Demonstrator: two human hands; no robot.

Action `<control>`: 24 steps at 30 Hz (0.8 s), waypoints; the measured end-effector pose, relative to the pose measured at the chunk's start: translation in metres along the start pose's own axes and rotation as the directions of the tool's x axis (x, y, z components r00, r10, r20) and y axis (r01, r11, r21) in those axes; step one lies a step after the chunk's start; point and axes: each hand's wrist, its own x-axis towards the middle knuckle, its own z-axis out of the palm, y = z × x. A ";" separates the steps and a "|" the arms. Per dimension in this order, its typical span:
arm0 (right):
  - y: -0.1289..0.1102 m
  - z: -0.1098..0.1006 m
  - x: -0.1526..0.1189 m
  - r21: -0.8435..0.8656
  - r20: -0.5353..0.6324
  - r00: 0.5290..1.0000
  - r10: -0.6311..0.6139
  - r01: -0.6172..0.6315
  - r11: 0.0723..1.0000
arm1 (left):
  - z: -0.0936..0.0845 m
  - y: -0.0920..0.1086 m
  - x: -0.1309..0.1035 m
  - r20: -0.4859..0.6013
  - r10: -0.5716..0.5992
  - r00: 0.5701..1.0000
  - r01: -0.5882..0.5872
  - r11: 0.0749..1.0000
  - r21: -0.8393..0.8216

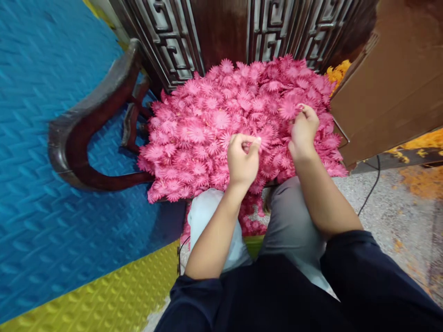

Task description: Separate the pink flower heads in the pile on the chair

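Observation:
A thick heap of pink artificial flowers (pixel 207 120) with thin pointed petals spreads in front of my knees. Over its front middle is my left hand (pixel 243 159), thumb and index finger pinched together at a slightly blurred pink flower (pixel 267 137). Further right and a little higher, my right hand (pixel 304 129) is closed in a pinch beside another pink flower (pixel 288 109), which appears raised above the heap. Its fingertips touch that flower's right edge. The surface beneath the heap is mostly covered.
A curved dark wooden armrest (pixel 58 147) borders the heap on the left, and a carved wooden panel (pixel 221 32) stands behind. At right are a cardboard box (pixel 391 87) and orange flowers (pixel 339 71). A black cable (pixel 374 184) crosses there. More pink flowers (pixel 252 212) lie below, between my knees.

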 end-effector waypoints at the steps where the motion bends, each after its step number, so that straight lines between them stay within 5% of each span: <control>1: -0.002 -0.001 0.002 0.051 -0.098 0.991 0.089 -0.084 0.995 | -0.005 -0.002 0.004 -0.087 0.011 0.996 -0.010 1.000 0.017; 5: -0.029 0.019 -0.020 0.182 0.153 0.906 0.395 -0.418 0.890 | -0.032 -0.016 0.028 -0.436 0.107 0.893 -0.008 0.975 0.223; 9: -0.050 0.040 -0.050 0.214 0.350 0.836 0.423 -0.510 0.833 | -0.046 -0.022 0.035 -0.541 0.121 0.832 0.089 0.934 0.345; 11: -0.053 0.044 -0.056 0.202 0.384 0.829 0.406 -0.505 0.839 | -0.044 -0.018 0.030 -0.475 0.156 0.866 0.048 0.920 0.390; 15: -0.053 0.044 -0.059 0.189 0.411 0.844 0.345 -0.449 0.873 | -0.029 -0.007 0.018 -0.171 0.138 0.976 -0.077 0.943 0.323; 24: -0.056 0.046 -0.060 0.184 0.411 0.863 0.292 -0.393 0.901 | -0.027 -0.011 0.023 -0.001 -0.026 1.000 0.026 0.999 -0.043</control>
